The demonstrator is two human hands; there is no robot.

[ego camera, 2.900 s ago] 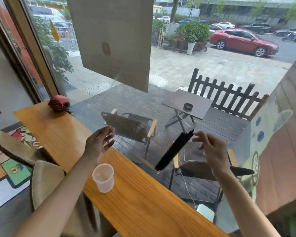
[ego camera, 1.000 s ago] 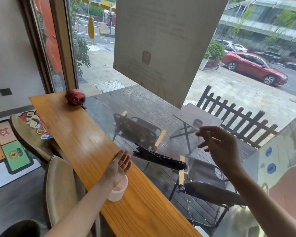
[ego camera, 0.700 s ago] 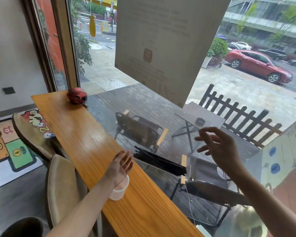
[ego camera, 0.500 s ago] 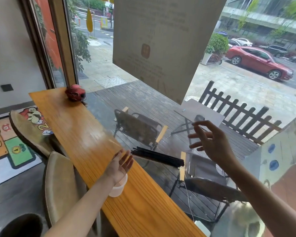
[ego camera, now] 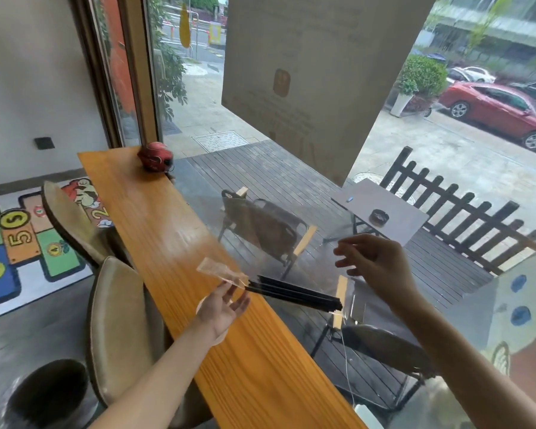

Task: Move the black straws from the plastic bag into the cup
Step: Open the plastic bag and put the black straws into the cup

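Bundle of thin black plastic straws is in mid-air over the window-side edge of the long orange wood-grain counter. Long axis close to horizontal, sloping slightly down toward the right. Right ends are flush and point at the window; left ends fan out a little and point at the left hand.

Clear crinkled plastic bag sits at the left end of the bundle, its flat, glossy loose end sticking out up and left past the straws. Whether the bag still covers the rest of the bundle: can't tell.

Left hand is palm up, fingers relaxed and spread, directly below the left end of the straws. Fingertips look to be touching the bag and straw ends; no curl around them, so support from below rather than a grip.

Right hand is raised above and to the right of the bundle, well apart from the flush ends. Fingers loosely extended and spread, holding nothing.

Translucent plastic cup stands on the counter under the left hand, mostly hidden; only part of the rim shows beside the palm and wrist.

Round red glossy helmet-shaped object sits at the far end of the counter. Tan padded chair backs line the counter's left side.
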